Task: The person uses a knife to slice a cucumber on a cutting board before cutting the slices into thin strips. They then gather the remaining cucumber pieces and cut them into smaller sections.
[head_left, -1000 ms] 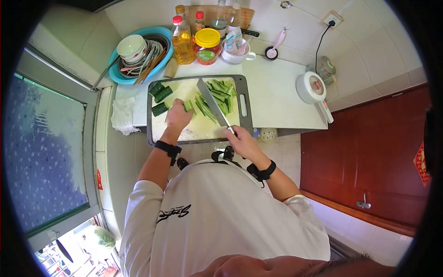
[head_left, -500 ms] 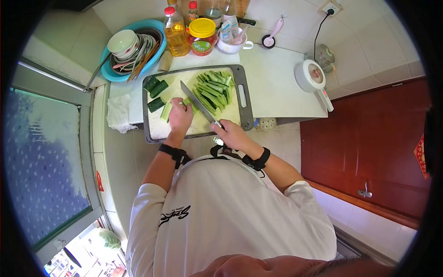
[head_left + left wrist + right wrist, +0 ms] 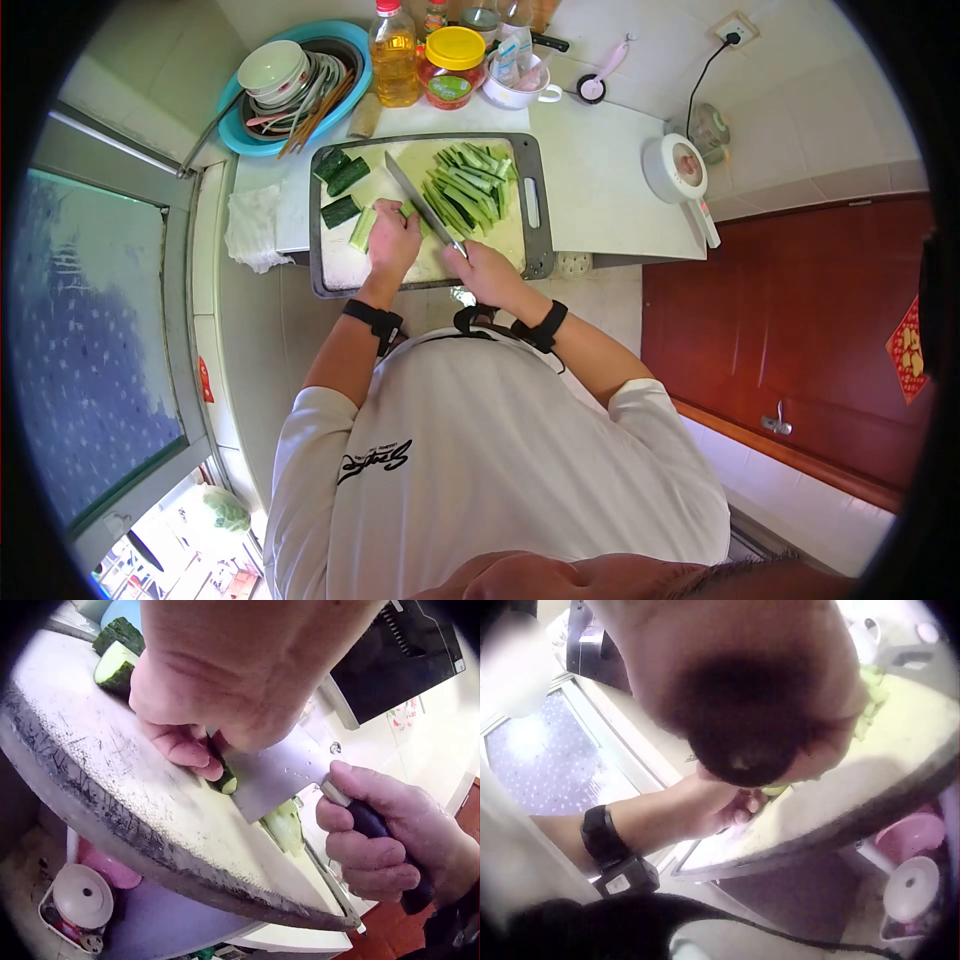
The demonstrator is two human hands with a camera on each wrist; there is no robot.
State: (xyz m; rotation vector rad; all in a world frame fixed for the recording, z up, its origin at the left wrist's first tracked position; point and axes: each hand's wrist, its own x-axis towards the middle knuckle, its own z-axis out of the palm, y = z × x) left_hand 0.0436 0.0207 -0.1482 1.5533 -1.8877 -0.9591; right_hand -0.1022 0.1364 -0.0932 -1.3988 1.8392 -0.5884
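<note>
The right hand (image 3: pixel 484 273) grips the dark handle of a broad knife (image 3: pixel 279 774), whose blade stands against a cucumber piece (image 3: pixel 225 782) in the left wrist view. Curled fingers of the left hand (image 3: pixel 394 241) hold that piece down on the cutting board (image 3: pixel 345 270). Cut cucumber strips (image 3: pixel 467 190) lie in a pile right of the blade. Dark green cucumber chunks (image 3: pixel 348 176) rest at the board's upper left. In the right wrist view the right hand (image 3: pixel 750 682) fills the top, with the left hand (image 3: pixel 718 806) beyond it.
Behind the board stand an oil bottle (image 3: pixel 395 62), a yellow-lidded jar (image 3: pixel 452 70) and a white cup (image 3: pixel 514 92). A blue basin (image 3: pixel 236 128) of dishes is at the back left. A white pot (image 3: pixel 674 168) stands at the right, and a cloth (image 3: pixel 254 230) hangs at the left edge.
Both hands and the knife have shifted; the blade has come left from over the strips, close beside the left hand. The head view has moved slightly.
</note>
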